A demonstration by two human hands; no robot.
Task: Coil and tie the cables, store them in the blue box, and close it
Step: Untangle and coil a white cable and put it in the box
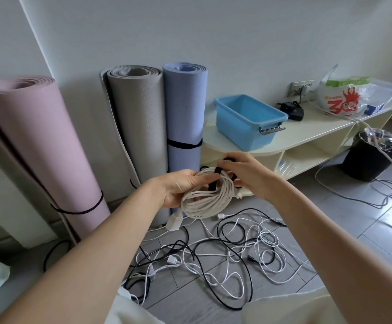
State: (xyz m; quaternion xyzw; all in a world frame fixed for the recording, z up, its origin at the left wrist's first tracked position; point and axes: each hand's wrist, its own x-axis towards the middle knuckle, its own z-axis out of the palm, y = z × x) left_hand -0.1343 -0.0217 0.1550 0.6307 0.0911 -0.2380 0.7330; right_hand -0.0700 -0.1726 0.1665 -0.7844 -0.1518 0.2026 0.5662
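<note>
White cable coil (pixel 205 197) is soft, light & springy, held mid-air w/ left hand (pixel 178 187) curled under it; best gripped across the bundle. Right hand (pixel 244 174) pinches black strap (pixel 214 183) round the loops. Blue box (pixel 248 120) sits open on low shelf (pixel 307 134) behind; loose cables (pixel 213 253) tangled on floor below could snag.

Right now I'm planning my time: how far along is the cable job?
Early. The white coil is wound; the left hand holds it while the right hand wraps the black strap. The floor cables are loose, and the blue box is open.
</note>
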